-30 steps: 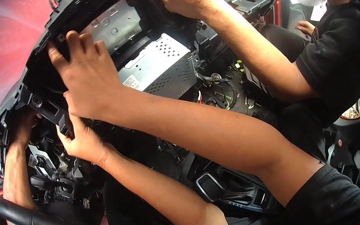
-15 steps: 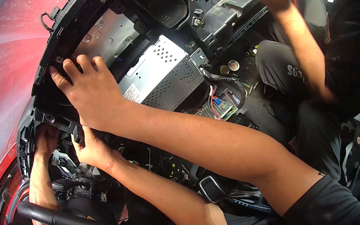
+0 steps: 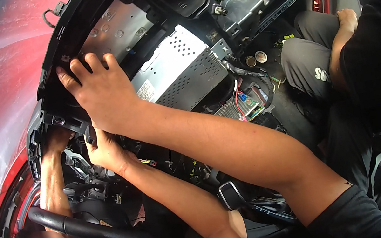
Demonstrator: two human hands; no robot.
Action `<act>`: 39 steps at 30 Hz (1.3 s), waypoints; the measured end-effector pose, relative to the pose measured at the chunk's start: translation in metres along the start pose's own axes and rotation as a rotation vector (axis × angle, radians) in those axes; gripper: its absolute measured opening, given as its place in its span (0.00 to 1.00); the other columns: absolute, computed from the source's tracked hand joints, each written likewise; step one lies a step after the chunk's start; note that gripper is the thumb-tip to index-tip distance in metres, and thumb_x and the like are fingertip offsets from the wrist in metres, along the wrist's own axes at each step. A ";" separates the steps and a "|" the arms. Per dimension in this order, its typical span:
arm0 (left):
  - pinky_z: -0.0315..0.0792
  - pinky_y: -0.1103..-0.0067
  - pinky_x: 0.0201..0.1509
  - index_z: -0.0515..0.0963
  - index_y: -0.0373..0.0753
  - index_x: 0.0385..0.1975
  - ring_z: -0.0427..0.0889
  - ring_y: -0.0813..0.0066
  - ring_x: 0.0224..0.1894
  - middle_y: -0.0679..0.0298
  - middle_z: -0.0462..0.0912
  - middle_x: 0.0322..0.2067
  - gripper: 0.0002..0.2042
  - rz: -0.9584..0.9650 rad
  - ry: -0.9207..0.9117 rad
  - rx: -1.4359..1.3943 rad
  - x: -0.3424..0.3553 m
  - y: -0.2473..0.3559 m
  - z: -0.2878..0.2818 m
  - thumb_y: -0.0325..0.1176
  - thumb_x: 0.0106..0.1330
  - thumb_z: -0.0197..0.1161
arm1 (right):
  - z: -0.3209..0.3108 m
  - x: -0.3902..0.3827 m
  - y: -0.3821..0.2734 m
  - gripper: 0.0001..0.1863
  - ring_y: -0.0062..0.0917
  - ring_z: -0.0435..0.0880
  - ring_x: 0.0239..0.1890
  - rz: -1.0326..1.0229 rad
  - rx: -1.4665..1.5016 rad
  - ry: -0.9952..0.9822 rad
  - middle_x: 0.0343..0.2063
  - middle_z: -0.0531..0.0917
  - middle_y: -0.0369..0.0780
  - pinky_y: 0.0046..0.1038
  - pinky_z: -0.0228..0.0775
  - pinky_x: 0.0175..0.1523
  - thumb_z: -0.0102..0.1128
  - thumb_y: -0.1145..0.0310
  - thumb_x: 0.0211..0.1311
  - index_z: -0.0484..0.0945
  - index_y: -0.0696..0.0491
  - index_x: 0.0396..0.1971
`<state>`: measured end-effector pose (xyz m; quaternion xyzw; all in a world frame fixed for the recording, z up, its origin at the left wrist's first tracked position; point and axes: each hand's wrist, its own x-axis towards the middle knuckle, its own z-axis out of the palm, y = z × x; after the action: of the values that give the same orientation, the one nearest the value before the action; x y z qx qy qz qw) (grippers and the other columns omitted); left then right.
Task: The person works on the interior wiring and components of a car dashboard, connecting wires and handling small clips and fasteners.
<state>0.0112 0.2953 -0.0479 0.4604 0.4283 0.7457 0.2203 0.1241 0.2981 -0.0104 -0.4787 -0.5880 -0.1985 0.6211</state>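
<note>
Dashboard (image 3: 208, 18) is stripped but still aboard, left hand (image 3: 106, 152) pinching its black bracket (image 3: 89, 134), right hand (image 3: 106, 93) spread near its left edge.

Bare right hand (image 3: 104, 94), upper left of frame, back toward the viewer; four digits show, fanned apart, tips bent. Bare right forearm (image 3: 212, 138) slants up-left from lower right, elbow bent. Bare left hand (image 3: 107, 152) lower, left of centre, thumb raised, other fingers mostly hidden. Bare left forearm (image 3: 176, 189) climbs up-left from bottom centre, roughly alongside the right one; left elbow (image 3: 227, 223) sharply bent.
</note>
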 end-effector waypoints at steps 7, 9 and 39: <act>0.78 0.79 0.45 0.80 0.31 0.49 0.83 0.76 0.36 0.64 0.84 0.39 0.15 0.121 0.005 0.022 -0.006 0.003 0.003 0.28 0.64 0.70 | -0.005 0.001 -0.004 0.40 0.38 0.71 0.59 0.007 -0.024 0.000 0.56 0.74 0.43 0.44 0.61 0.62 0.70 0.61 0.49 0.70 0.53 0.66; 0.78 0.73 0.49 0.80 0.31 0.52 0.82 0.69 0.44 0.59 0.84 0.42 0.19 0.602 0.417 0.615 -0.024 0.013 0.013 0.29 0.61 0.70 | -0.007 0.003 -0.002 0.41 0.38 0.70 0.59 -0.008 -0.032 -0.003 0.56 0.73 0.45 0.43 0.61 0.61 0.71 0.59 0.48 0.69 0.52 0.66; 0.70 0.67 0.64 0.69 0.31 0.66 0.79 0.48 0.59 0.40 0.81 0.52 0.42 -0.257 -0.317 0.254 -0.020 0.070 0.003 0.53 0.53 0.62 | -0.019 0.012 -0.005 0.46 0.51 0.69 0.61 -0.356 -0.281 -0.134 0.64 0.64 0.56 0.44 0.66 0.60 0.70 0.53 0.51 0.60 0.38 0.72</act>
<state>0.0281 0.2448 0.0022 0.5373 0.5340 0.5700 0.3182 0.1335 0.2836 0.0047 -0.4611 -0.6697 -0.3526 0.4633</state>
